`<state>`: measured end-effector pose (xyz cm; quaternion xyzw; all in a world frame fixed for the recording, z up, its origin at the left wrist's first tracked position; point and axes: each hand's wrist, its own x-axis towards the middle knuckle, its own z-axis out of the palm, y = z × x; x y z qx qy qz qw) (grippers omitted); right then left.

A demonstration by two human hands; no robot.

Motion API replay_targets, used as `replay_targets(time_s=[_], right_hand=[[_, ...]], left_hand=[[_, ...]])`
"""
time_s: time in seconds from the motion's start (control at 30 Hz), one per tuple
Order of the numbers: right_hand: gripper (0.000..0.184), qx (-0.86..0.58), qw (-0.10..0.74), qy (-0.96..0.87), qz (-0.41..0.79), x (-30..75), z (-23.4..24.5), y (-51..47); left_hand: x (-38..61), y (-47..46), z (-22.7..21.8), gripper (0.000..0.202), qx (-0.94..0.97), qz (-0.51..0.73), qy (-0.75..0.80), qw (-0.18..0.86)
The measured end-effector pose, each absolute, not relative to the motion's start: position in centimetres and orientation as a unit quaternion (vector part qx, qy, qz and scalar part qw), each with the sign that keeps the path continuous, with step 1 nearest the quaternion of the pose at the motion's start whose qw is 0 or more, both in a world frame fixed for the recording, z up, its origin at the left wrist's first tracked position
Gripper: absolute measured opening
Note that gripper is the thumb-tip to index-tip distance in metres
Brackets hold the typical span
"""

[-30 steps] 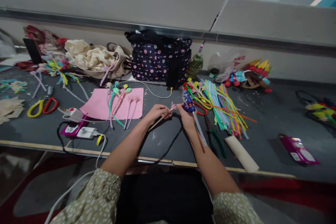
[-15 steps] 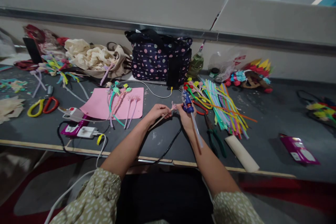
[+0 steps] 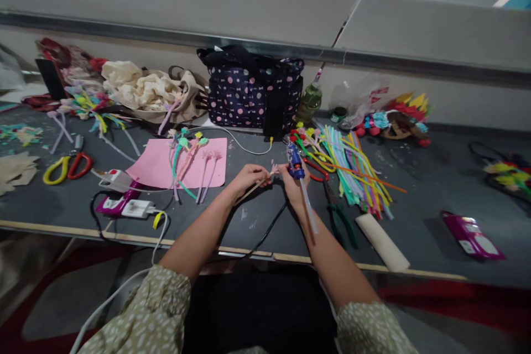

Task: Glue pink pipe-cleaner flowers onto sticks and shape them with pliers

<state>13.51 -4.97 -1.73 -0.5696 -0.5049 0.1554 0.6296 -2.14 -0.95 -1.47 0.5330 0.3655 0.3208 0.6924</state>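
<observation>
Left hand [image 3: 248, 177] was pinched shut on the pink flower stem [image 3: 271, 170], thumb and fingers closed on it just under its frilly head. The head sat out over the middle of the grey table [image 3: 415, 199], right between my two hands. Right hand [image 3: 295, 187] was wrapped round the blue glue gun [image 3: 295, 163], nozzle tipped in toward that head and all but touching it. The clear glue stick [image 3: 307, 207] poked back along my wrist. Was there glue on the flower itself? Too small, I couldn't tell.

Over on the left, the pink sheet [image 3: 153, 171] already carried a handful of finished stems [image 3: 188, 157], laid side by side, so I judged a fair batch was done. On the right, though, the straws [image 3: 357, 168] lay in a thick bright pile, untouched by the look of it. The pliers [image 3: 342, 215] were just beside my right forearm. By my reckoning that made several finished, one in hand at the gluing, and plenty of stock left.
</observation>
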Motion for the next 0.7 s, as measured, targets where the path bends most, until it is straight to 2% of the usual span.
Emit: replay_targets(time_s=[0.7], right_hand=[[0.012,-0.574,0.598,-0.532,0.173,13.48,-1.87,-5.26]], left_hand=[[-2.03,-1.03,-1.19,0.015,0.529,0.327,0.364,0.693]])
